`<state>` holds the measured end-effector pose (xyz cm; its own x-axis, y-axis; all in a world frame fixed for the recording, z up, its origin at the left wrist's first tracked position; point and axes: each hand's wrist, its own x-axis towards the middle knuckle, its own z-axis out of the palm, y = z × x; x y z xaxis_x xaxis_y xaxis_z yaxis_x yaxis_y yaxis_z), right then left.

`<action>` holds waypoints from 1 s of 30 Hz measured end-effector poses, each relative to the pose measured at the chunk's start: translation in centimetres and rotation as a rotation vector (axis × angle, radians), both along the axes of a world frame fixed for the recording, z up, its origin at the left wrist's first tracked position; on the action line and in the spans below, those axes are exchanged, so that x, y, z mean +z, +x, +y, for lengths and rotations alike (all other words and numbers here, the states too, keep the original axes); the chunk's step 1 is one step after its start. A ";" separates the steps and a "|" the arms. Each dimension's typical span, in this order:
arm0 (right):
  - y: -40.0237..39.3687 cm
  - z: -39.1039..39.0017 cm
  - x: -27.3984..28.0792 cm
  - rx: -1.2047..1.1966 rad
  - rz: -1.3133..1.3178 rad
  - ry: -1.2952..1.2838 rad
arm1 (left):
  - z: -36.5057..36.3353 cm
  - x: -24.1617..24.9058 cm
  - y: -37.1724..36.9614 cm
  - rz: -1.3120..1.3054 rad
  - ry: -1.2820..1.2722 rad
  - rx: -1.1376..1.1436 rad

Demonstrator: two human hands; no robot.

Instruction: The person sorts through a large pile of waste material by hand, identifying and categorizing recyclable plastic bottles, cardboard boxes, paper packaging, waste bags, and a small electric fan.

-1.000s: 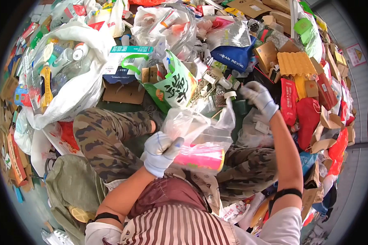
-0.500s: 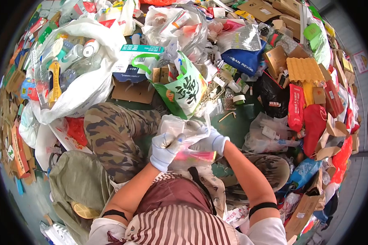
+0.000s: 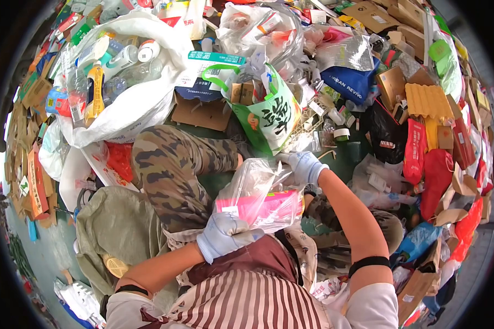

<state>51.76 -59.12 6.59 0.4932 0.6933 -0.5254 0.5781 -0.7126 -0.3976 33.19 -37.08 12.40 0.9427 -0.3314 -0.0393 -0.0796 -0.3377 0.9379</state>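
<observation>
Pack: pink, inside clear plastic bag [image 3: 252, 205], above the lap and between the hands; long axis roughly crosswise.
Left glove [image 3: 228, 237]: at near-left edge, fingers mostly curled; closer to pack. Grip on film: cannot tell.
Right glove [image 3: 306, 166]: beyond far-right side, fingers partly bent beside film; hold unclear.
Green-white carrier bag [image 3: 270, 117]: upright, just past the right glove's fingertips.
</observation>
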 end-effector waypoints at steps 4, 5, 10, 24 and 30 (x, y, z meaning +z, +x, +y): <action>-0.3 -1.5 -2.0 -0.153 0.069 0.063 | -0.5 -0.1 1.9 -0.020 0.133 0.075; -0.5 -1.6 -2.3 -0.217 0.052 0.075 | -0.7 0.0 3.1 0.024 0.216 0.134; -1.6 -0.8 2.0 -0.100 -0.265 0.017 | -4.6 0.4 10.3 -0.259 0.784 0.279; -3.9 -5.9 3.9 -0.177 -0.088 0.350 | -4.2 -13.2 18.0 0.362 -0.437 0.260; -4.6 -7.1 0.9 -0.190 -0.371 0.159 | -5.2 -11.8 16.5 0.762 -0.556 -0.033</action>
